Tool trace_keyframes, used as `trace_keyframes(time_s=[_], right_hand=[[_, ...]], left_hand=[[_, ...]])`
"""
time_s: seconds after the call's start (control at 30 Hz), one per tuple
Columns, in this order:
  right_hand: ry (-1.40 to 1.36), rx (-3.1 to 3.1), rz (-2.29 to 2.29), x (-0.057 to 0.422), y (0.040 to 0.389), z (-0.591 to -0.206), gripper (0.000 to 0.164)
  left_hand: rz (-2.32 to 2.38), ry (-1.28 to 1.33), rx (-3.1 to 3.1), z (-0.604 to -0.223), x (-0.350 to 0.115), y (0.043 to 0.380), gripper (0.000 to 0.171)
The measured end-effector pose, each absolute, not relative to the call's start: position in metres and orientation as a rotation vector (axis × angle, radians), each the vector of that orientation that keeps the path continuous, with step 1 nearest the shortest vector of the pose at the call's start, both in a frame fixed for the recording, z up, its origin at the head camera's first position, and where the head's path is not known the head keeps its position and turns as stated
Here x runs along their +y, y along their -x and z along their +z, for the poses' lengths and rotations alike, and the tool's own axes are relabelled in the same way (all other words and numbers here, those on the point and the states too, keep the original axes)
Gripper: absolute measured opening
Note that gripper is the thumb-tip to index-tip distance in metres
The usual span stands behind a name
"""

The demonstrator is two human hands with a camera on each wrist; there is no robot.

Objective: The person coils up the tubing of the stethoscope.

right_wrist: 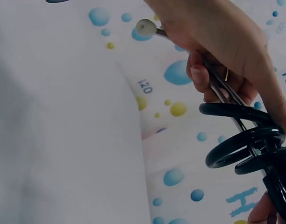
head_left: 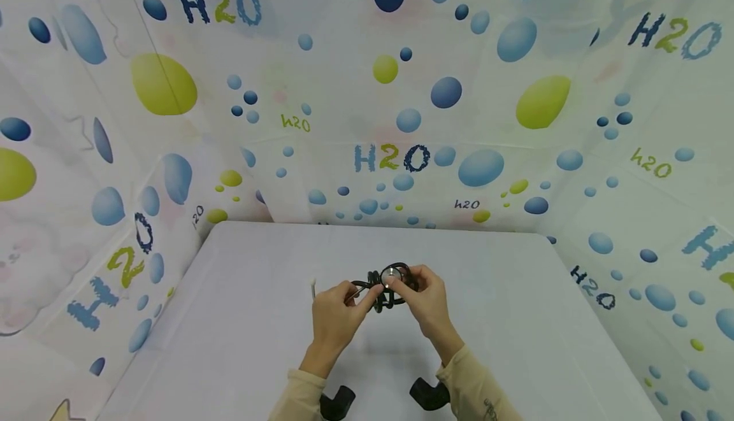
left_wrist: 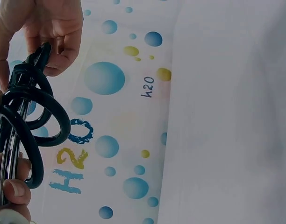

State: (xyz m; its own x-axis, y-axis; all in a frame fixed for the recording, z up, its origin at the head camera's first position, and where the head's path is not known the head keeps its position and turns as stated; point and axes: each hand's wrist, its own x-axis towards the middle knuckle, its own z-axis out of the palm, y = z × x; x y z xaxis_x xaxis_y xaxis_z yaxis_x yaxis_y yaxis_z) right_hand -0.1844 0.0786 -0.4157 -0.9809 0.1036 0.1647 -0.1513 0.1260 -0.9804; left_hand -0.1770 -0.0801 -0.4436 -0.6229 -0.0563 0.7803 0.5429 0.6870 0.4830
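Over the table, both hands hold a stethoscope with its black tubing [head_left: 376, 302] wound in coils around its metal ear tubes. My left hand [head_left: 337, 316] grips the metal tubes [right_wrist: 220, 91] at the ear-tip end. An off-white ear tip [right_wrist: 146, 27] sticks out past that hand in the right wrist view. At the other end, my right hand [head_left: 427, 303] holds the bundle, its thumb on the round silver chest piece [head_left: 391, 276]. Loops of the tubing [left_wrist: 59, 116] bulge outward between the two hands in the left wrist view.
The white tabletop [head_left: 258, 281] lies below the hands. Two black elbow-shaped pieces, one on the left [head_left: 338, 403] and one on the right [head_left: 430, 394], show beside the beige sleeves. Behind stands a white curtain [head_left: 344, 90] printed with bubbles and lettering.
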Motion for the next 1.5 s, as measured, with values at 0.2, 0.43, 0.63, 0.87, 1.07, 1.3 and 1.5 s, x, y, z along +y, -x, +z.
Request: trace_keyframes(time_s=[0.2, 0.43, 0.63, 0.87, 1.07, 1.3, 1.5], right_hand=[[-0.026, -2.248, 1.938, 0.078, 0.186, -0.415, 0.026], [0.009, -2.253, 1.906, 0.076, 0.184, -0.412, 0.018], [-0.015, -2.241, 2.05, 0.081, 0.184, -0.408, 0.015], [-0.06, -2.288, 2.144, 0.087, 0.187, -0.408, 0.012], [-0.078, -2.267, 2.199, 0.09, 0.185, -0.41, 0.014], [-0.04, -2.265, 2.275, 0.094, 0.184, -0.411, 0.017], [-0.038, -2.197, 2.381, 0.094, 0.182, -0.412, 0.017]], left_hand=[[-0.89, 0.362, -2.048, -0.445, -0.079, 0.177, 0.05], [-0.845, 0.37, -2.053, -0.446, -0.078, 0.176, 0.046], [-0.859, 0.359, -2.051, -0.447, -0.077, 0.175, 0.05], [-0.867, 0.345, -2.053, -0.449, -0.076, 0.174, 0.05], [-0.873, 0.35, -2.079, -0.45, -0.075, 0.173, 0.05], [-0.866, 0.374, -2.064, -0.452, -0.073, 0.172, 0.054], [-0.875, 0.38, -2.046, -0.45, -0.075, 0.173, 0.06]])
